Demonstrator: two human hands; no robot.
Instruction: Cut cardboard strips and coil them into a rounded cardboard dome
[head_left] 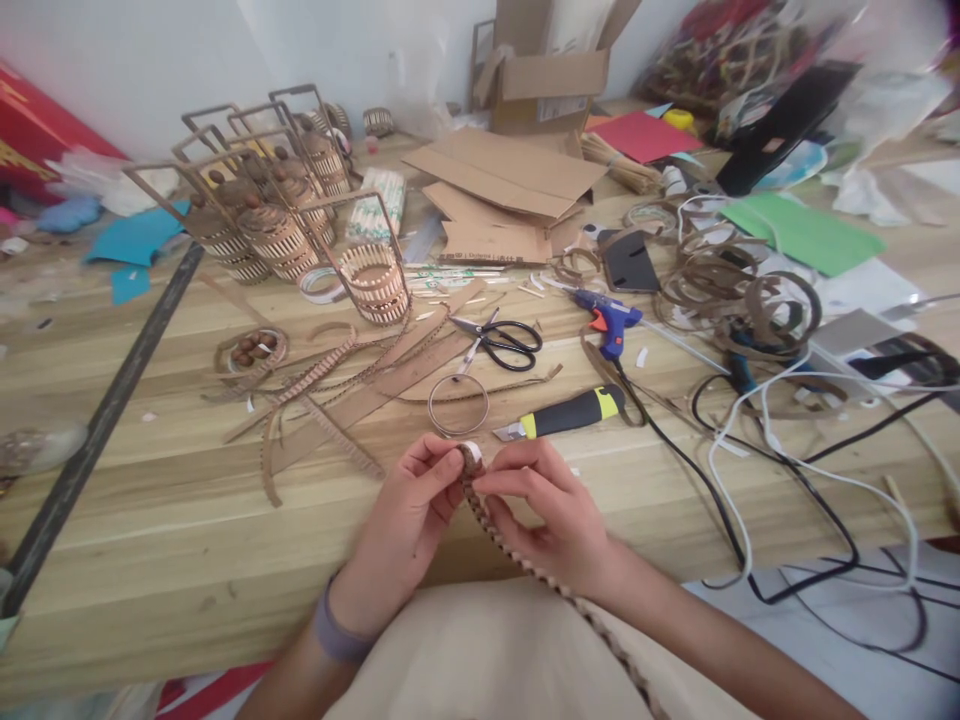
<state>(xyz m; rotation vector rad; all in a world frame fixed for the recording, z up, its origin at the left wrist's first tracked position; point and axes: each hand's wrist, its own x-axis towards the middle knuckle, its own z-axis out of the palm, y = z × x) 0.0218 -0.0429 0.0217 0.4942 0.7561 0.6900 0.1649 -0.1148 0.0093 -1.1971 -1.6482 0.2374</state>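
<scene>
My left hand (409, 525) and my right hand (551, 515) meet at the table's near edge, both pinched on a small coil (470, 458) of corrugated cardboard strip. The strip's loose tail (559, 590) runs from the coil down to the right, across my lap. Just beyond the coil lie a thin cardboard ring (458, 404) and a yellow-and-black utility knife (566, 413). Black scissors (501, 340) and a blue glue gun (606, 322) lie farther back.
Cardboard lanterns in frames (266, 215) stand at the back left, with a round slatted cardboard basket (373, 283) beside them. Flat cardboard sheets (504, 195) and an open box lie behind. Cardboard rings (739, 290) and black and white cables (780, 470) crowd the right. A dark bar (105, 415) crosses the left.
</scene>
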